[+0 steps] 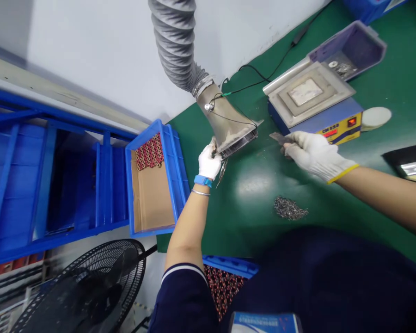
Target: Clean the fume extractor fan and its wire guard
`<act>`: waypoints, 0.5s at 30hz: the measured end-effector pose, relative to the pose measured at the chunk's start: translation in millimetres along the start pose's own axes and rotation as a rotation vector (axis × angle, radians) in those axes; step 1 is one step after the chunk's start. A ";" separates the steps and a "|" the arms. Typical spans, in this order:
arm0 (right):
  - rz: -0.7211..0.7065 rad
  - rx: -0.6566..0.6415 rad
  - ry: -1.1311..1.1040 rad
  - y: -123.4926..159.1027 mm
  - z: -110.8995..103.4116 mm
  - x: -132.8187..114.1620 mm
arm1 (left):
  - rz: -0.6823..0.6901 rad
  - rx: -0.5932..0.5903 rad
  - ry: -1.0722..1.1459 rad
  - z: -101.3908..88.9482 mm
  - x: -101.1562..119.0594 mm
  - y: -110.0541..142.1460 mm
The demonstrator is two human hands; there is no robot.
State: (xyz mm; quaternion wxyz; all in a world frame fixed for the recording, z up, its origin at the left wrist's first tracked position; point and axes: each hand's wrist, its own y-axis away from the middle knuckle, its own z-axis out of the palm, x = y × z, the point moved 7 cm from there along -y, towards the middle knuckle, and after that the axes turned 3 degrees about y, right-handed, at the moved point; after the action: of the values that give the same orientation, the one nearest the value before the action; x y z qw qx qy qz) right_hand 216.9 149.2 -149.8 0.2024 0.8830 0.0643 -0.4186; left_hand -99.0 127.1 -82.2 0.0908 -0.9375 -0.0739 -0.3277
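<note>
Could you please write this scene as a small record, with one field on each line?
Left hand: white glove, at the lower corner of the metal hood; exact grip unclear
Right hand: white glove, holding a flat metal piece
Hose: grey, ribbed, joined to the hood
Machine: blue body, yellow front panel
Bench: green, bearing a pile of small metal parts
Crate: blue, with red pieces on cardboard
Fan: black, beyond the bench edge
</note>
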 end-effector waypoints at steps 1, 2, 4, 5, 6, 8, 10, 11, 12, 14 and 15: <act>0.024 -0.050 0.064 2.4 5.9 2.4 | 0.011 -0.004 -0.037 4.1 -2.4 2.5; 0.039 -0.099 0.129 5.7 13.4 6.8 | 0.016 -0.010 -0.074 8.1 -4.8 4.9; 0.039 -0.179 0.235 14.3 30.6 20.3 | 0.006 -0.019 -0.127 14.9 -10.2 9.2; 0.030 -0.200 0.277 18.7 38.6 28.8 | -0.005 -0.026 -0.138 17.9 -13.1 11.2; 0.014 -0.205 0.325 22.5 45.0 37.3 | -0.019 -0.033 -0.142 20.5 -16.1 13.2; -0.049 -0.193 0.454 28.1 53.9 50.8 | -0.044 -0.043 -0.137 24.8 -21.4 16.4; -0.157 -0.181 0.584 31.1 58.7 56.0 | -0.058 -0.045 -0.125 27.9 -24.6 17.6; -0.208 -0.180 0.627 31.9 59.8 56.1 | -0.061 -0.038 -0.117 28.8 -25.3 17.2; -0.245 -0.183 0.655 32.6 60.3 55.2 | -0.062 -0.030 -0.103 29.2 -25.1 16.0; -0.281 -0.159 0.670 34.1 58.6 49.3 | -0.071 -0.007 -0.042 28.1 -22.8 11.5; -0.292 -0.129 0.655 35.8 57.5 43.7 | -0.082 0.004 0.008 26.8 -20.6 8.6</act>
State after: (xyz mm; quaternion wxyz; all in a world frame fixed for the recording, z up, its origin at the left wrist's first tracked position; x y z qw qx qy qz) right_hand 214.1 90.5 -205.0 0.1646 0.9371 0.2775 -0.1333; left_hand -97.1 123.0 -116.8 0.0794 -0.9322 -0.1125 -0.3346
